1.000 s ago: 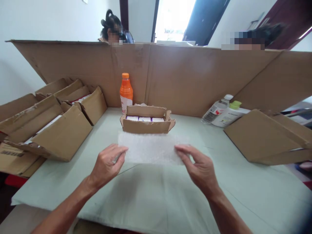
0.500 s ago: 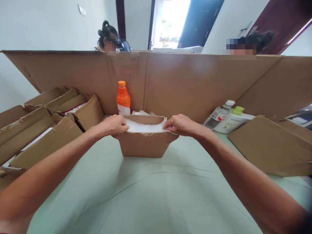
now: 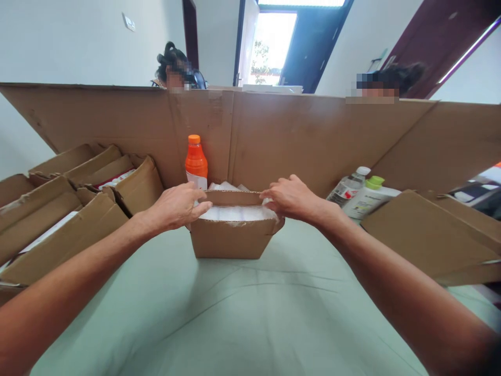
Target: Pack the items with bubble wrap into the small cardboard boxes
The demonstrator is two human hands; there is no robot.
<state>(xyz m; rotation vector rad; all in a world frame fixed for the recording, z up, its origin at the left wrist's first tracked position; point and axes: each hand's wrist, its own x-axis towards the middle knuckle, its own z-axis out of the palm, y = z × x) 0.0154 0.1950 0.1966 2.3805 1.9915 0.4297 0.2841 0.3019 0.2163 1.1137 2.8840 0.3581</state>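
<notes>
A small cardboard box (image 3: 230, 241) stands open-topped on the green cloth in front of me. White translucent wrapping (image 3: 238, 213), perhaps foam or bubble wrap, lies inside it just below the rim. My left hand (image 3: 182, 205) is at the box's left end, thumb and fingers apart over the rim and the wrapping. At the opposite end my right hand (image 3: 289, 197) has its fingers spread over the right corner, touching a bit of white wrapping there. Whatever lies under the wrapping is hidden.
An orange bottle (image 3: 196, 162) and more white wrapping (image 3: 225, 186) stand behind the box. Cardboard boxes (image 3: 74, 237) fill the left. To the right are a clear bottle (image 3: 348, 187), a white bottle (image 3: 366, 201) and a carton (image 3: 422, 237). Beyond a cardboard partition (image 3: 293, 136), two people are partly visible.
The wrapping's edge, pinched at both ends before, now sits lower and flatter in the box. My fingers have loosened and spread at both ends. The view has shifted slightly.
</notes>
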